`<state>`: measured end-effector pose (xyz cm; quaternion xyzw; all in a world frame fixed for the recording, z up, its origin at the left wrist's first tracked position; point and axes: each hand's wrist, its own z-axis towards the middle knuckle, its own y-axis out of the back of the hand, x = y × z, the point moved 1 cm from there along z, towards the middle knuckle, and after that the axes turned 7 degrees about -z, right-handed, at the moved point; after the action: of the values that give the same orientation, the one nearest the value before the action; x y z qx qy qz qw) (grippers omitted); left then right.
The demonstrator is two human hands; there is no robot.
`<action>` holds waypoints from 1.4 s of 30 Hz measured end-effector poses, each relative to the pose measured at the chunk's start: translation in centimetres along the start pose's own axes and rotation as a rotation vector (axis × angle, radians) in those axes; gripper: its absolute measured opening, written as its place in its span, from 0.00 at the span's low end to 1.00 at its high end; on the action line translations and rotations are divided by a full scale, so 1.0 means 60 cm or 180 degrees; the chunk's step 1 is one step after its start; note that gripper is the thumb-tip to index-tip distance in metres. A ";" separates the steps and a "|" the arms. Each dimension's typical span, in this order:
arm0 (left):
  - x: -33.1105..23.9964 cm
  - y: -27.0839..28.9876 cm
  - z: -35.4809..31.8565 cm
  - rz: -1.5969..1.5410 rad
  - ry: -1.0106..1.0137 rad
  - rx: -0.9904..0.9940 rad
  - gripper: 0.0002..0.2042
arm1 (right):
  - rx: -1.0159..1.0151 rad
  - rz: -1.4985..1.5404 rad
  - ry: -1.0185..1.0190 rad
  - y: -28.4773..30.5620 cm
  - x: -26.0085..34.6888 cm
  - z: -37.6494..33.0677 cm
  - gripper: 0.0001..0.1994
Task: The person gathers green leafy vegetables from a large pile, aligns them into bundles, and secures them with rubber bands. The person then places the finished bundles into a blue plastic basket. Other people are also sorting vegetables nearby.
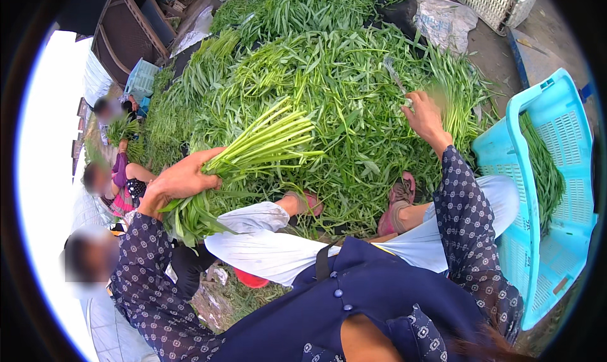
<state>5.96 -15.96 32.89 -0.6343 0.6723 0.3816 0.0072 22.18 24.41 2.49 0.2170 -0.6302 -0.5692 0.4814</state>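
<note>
My left hand is closed round a bunch of water spinach. The pale cut stems fan out to the upper right, and the leaves hang below the fist. My right hand is closed on a slim grey metal tool, perhaps a knife, that points up and left over the greens. Its handle is mostly covered by the fingers. Beneath both hands spreads a large heap of loose water spinach, reaching round my shoes.
At my right leans a turquoise plastic crate with greens inside. A white crate and a pale sack lie at the far right. Other people sit along the left, one holding greens. A light-blue crate stands beyond them.
</note>
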 end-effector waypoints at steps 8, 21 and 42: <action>-0.029 -0.048 0.024 -0.0480 -0.0106 -0.0041 0.30 | 0.0366 0.2329 0.0599 0.093 0.346 -0.101 0.13; -0.018 -0.086 0.029 -0.0992 -0.0209 0.0271 0.28 | -0.0250 0.2340 -0.0669 0.003 0.219 -0.133 0.12; -0.026 -0.099 -0.019 0.2676 -0.0736 -0.0843 0.41 | 0.0204 0.5039 -0.1882 -0.024 0.188 -0.150 0.11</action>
<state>11.91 -14.67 31.48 -0.2550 0.8115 0.5025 -0.1545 24.47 10.19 4.22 -0.4328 -0.7121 -0.0792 0.5470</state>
